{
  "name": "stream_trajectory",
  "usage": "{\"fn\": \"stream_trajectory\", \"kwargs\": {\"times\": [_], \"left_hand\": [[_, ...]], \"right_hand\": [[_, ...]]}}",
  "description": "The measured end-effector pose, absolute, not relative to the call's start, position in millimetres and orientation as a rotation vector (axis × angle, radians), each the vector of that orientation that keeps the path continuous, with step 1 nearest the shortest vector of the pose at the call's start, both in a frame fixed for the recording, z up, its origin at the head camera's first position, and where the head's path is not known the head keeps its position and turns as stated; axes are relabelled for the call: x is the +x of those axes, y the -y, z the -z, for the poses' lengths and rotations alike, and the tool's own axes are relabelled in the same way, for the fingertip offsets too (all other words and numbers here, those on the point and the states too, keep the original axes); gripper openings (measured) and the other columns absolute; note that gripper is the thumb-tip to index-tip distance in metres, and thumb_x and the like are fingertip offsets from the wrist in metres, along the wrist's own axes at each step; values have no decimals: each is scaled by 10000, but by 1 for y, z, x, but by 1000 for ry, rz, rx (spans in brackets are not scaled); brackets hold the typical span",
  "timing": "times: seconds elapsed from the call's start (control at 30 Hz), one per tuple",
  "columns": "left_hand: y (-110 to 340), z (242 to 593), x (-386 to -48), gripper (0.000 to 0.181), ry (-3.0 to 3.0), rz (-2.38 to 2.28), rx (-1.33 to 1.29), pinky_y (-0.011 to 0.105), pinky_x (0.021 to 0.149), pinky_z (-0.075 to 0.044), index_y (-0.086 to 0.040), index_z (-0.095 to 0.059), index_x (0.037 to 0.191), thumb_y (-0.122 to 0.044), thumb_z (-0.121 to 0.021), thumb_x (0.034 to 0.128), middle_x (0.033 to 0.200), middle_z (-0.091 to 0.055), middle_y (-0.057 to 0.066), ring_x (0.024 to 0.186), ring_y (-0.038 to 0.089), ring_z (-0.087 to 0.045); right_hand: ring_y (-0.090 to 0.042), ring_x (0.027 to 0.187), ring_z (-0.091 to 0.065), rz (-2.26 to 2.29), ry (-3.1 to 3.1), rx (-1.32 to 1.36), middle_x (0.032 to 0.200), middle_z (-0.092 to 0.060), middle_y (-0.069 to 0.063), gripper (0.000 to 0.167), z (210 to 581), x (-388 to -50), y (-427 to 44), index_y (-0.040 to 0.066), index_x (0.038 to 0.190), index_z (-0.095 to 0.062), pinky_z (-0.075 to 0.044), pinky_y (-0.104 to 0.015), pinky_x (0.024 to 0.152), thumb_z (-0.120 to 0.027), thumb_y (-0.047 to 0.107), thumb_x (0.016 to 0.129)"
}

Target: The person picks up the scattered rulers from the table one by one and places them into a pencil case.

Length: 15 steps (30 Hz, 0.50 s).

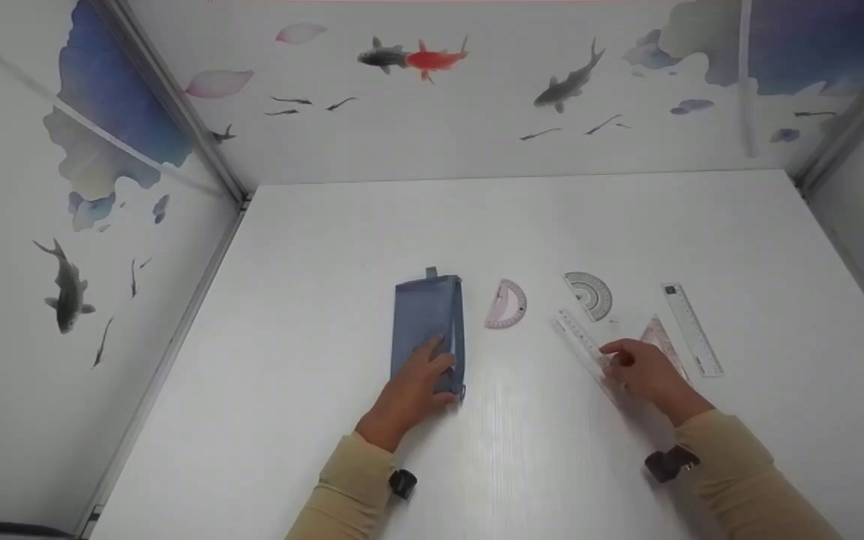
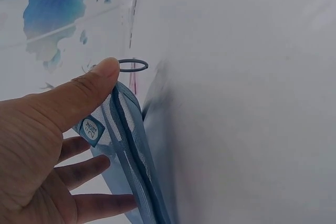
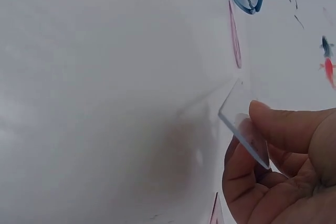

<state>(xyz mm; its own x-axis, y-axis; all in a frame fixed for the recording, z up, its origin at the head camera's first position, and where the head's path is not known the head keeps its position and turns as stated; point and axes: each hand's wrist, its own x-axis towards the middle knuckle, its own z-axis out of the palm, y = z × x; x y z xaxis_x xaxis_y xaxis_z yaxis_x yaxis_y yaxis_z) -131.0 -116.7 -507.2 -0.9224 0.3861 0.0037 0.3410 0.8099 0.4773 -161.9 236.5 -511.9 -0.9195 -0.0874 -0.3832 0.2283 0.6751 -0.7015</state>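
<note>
Ruler (image 1: 579,337) — clear, straight — is pinched by right hand (image 1: 649,370).

One white desk (image 1: 289,337) carries six articles: one blue fabric-and-mesh pencil pouch (image 1: 421,315) and five flat, see-through plastic measuring tools. Of the tools, two are half-round protractors, one pink protractor (image 1: 520,304) and one clear grey protractor (image 1: 601,294); two are clear straight rulers, a held ruler (image 1: 580,341) and a second ruler (image 1: 692,330); one is a pink-tinted triangle (image 1: 659,334). Two bare grips show, one left grip (image 1: 413,386) and one right grip (image 1: 649,375), with two tan sleeves (image 1: 739,465) and two black wrist devices (image 1: 403,484). The walls bear two pink petals (image 1: 220,84) and one red fish (image 1: 436,60).
</note>
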Motion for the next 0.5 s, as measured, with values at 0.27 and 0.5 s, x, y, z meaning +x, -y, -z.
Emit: {"fn": "stream_trajectory", "kwargs": {"times": [0.27, 0.5], "left_hand": [[116, 508, -133, 522, -2903, -735, 580, 427, 1044, -412, -131, -556, 1234, -213, -800, 780, 1503, -352, 162, 1358, 354, -388], [117, 509, -132, 520, -2901, -746, 591, 432, 1036, -420, -130, -559, 1232, -203, -802, 778, 1500, -353, 166, 1351, 363, -393]], "right_hand": [[-207, 840, -558, 1216, -2445, 159, 1034, -553, -115, 405, 506, -166, -229, 11, 1324, -513, -484, -279, 686, -592, 103, 938], [-191, 821, -543, 1357, -2378, 136, 953, -537, -71, 394, 501, -169, -214, -28, 1303, -516, -485, -268, 683, -580, 74, 928]]}}
